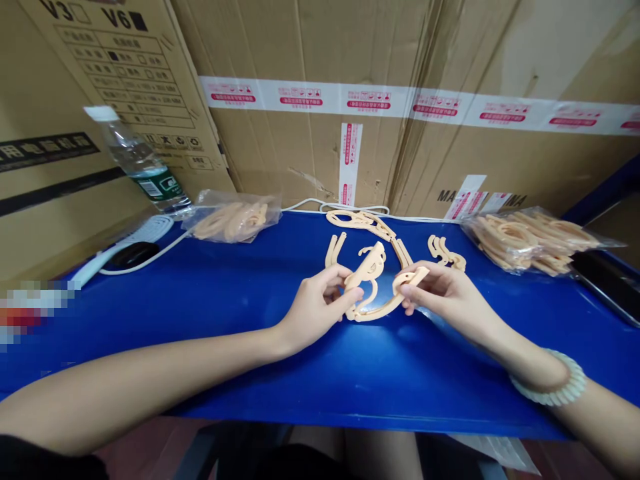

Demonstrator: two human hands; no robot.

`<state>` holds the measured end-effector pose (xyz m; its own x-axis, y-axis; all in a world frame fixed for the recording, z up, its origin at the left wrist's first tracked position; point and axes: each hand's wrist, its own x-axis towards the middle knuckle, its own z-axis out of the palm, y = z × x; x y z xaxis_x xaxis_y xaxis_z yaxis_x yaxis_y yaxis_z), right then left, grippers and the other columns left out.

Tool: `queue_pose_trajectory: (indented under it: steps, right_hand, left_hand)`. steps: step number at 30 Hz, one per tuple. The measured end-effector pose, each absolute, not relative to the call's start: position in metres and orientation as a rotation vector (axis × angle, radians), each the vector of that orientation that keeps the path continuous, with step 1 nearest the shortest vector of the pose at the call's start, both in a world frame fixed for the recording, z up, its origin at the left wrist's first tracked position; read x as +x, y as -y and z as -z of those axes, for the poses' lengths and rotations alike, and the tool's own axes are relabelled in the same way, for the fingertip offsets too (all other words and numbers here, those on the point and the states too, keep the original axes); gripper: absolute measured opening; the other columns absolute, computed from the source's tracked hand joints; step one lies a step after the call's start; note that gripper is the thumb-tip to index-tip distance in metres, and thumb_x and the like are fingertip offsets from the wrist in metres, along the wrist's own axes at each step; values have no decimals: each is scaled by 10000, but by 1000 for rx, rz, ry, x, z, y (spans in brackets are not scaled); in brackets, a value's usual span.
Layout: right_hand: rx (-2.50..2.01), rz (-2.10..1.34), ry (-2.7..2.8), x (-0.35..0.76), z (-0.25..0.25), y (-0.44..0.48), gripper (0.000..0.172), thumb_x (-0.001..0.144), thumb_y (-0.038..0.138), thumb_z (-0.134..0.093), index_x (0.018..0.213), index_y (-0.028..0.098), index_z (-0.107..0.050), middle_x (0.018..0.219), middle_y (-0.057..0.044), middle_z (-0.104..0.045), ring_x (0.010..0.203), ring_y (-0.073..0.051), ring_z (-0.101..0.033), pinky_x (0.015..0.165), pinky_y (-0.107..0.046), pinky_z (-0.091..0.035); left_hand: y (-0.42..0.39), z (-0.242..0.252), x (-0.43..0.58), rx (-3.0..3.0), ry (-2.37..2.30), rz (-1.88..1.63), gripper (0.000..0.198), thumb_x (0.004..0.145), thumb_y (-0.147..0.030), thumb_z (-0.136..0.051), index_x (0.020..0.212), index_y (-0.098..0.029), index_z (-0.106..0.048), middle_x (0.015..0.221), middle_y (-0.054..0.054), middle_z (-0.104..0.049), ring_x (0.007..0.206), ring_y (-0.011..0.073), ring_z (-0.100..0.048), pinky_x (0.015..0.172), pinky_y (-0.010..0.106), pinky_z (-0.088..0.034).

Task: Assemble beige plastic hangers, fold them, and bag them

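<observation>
Between my two hands is a beige folding clothes hanger, held just above the blue tabletop, with a curved hook part showing in its middle. My left hand is closed around its wide, cut-out side, thumb on the front. At the other end, my right hand pinches a slim arm piece, with a bracelet on that wrist. Behind the hands lie another beige hanger assembly, two narrow strips at the left, more strips partly hidden by my right hand, and several curved hook pieces.
Clear bags of beige parts lie at the left and right of the blue tabletop. A water bottle leans back left near a white cable and black oval object. Cardboard boxes wall the back; a dark phone-like object lies far right.
</observation>
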<state>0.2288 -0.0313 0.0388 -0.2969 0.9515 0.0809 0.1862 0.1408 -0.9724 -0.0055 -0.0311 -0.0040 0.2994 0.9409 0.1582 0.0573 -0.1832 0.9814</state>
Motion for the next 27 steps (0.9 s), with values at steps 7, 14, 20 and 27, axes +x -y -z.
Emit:
queue_pose_trajectory:
  steps: [7,14,20,27]
  right_hand:
    - [-1201,-1283,1503,231,-48,32,326,701,435,-881,790,185,-690,766,-35,-720,640,-158,-701,600,-276,-635]
    - [-1269,-1218,1491,233,-49,36,350,750,479,-835,795,182,-656,583,12,-625,508,-114,-582,481,-225,-503]
    - [-1303,-1091,1505,236,-47,35,350,751,487,-830,798,184,-661,623,30,-575,483,-80,-482,440,-209,-377]
    - [-1197,-1125,1476,242,-43,26,352,763,484,-832,822,188,-651,713,-1,-646,502,-94,-527,460,-232,-466]
  left_hand:
    - [30,2,-8,1461,-922,-1156,194,935,-345,-626,916,-174,-536,794,-1,-666,554,75,-572,515,192,-485]
    - [23,9,-6,1343,-891,-1259,238,963,-410,-592,1006,-196,-498,816,-8,-651,566,75,-554,497,183,-471]
    - [25,9,-7,1412,-867,-1211,221,974,-406,-580,1008,-201,-504,813,-2,-650,617,91,-571,508,181,-462]
    - [26,7,-8,1442,-914,-1176,219,969,-397,-580,1005,-190,-518,761,-10,-622,627,115,-610,518,200,-447]
